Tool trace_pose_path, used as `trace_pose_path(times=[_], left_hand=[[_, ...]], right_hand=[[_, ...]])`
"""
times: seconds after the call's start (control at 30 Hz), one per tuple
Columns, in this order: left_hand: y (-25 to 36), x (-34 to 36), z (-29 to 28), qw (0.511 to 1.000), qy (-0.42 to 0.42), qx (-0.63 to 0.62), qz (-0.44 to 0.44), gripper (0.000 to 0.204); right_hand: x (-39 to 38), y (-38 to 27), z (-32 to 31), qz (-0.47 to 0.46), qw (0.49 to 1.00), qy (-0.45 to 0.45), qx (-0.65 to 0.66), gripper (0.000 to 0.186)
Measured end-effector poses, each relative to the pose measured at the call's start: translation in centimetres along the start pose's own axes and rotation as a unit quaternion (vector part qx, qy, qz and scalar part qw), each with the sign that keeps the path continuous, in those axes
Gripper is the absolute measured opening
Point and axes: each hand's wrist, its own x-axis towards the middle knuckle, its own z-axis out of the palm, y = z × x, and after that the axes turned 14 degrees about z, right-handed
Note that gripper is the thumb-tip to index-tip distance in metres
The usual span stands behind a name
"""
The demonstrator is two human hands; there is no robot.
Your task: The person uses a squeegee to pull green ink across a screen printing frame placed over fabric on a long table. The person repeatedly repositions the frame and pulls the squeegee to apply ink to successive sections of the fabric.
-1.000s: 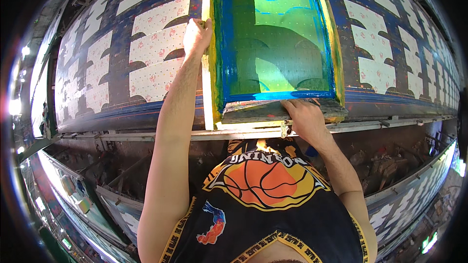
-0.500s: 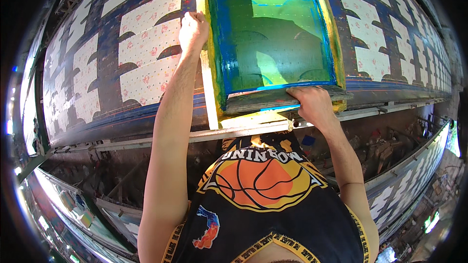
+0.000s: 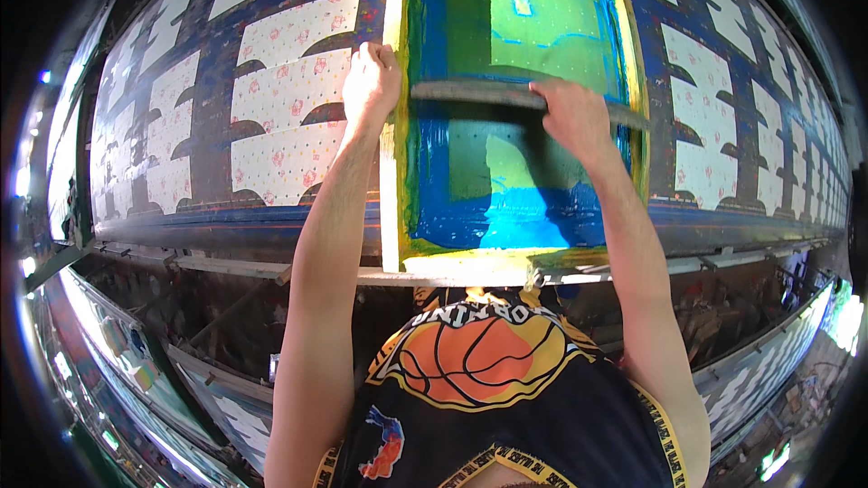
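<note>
A screen printing frame (image 3: 392,208) lies on the long dark table, its mesh green and blue, with wet blue ink (image 3: 533,217) pooled over the near part. My left hand (image 3: 371,81) is closed at the frame's left rail, fingers curled at its edge. Inside the frame, my right hand (image 3: 576,117) grips a long dark squeegee (image 3: 475,93), which spans the mesh from side to side. The squeegee tilts slightly, its right end lower in the picture. My right fingers hide part of it.
White floral-patterned fabric pieces (image 3: 294,81) lie in rows on the table (image 3: 203,226) left of the frame, and more fabric pieces (image 3: 701,117) lie to its right. A metal rail (image 3: 226,266) runs along the near edge. Another table with pale pieces (image 3: 768,361) stands behind at right.
My right hand and the squeegee have moved from the frame's near end to farther up the mesh. Blue ink now shows at the near end. My left hand stays at the left rail.
</note>
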Motion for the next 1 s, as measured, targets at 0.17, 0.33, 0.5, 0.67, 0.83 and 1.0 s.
trace_pose_path(times=[0.17, 0.33, 0.5, 0.67, 0.83, 1.0], left_hand=[[0.3, -0.3, -0.3, 1.0, 0.016, 0.019, 0.0, 0.035], [0.8, -0.2, -0.4, 0.997, 0.039, 0.063, 0.004, 0.033], [1.1, -0.2, -0.3, 0.997, 0.041, 0.065, -0.008, 0.035], [1.4, -0.5, -0.3, 0.995, 0.038, 0.092, -0.014, 0.037], [2.2, -0.3, -0.4, 0.996, 0.033, 0.074, -0.03, 0.038], [2.4, -0.4, -0.6, 0.996, 0.018, 0.072, -0.045, 0.04]], right_hand=[[14.3, 2.3, -0.3, 0.01, 1.0, -0.004, -0.016, 0.031], [26.4, 4.0, 0.1, -0.011, 0.998, 0.045, -0.036, 0.031], [29.3, 4.6, 0.7, -0.035, 0.997, 0.022, -0.058, 0.04], [21.7, 4.4, 2.4, -0.063, 0.995, 0.083, -0.007, 0.032], [22.1, 4.1, -1.0, -0.052, 0.998, 0.02, -0.015, 0.033], [27.2, 5.0, -2.0, -0.071, 0.995, 0.071, 0.007, 0.034]])
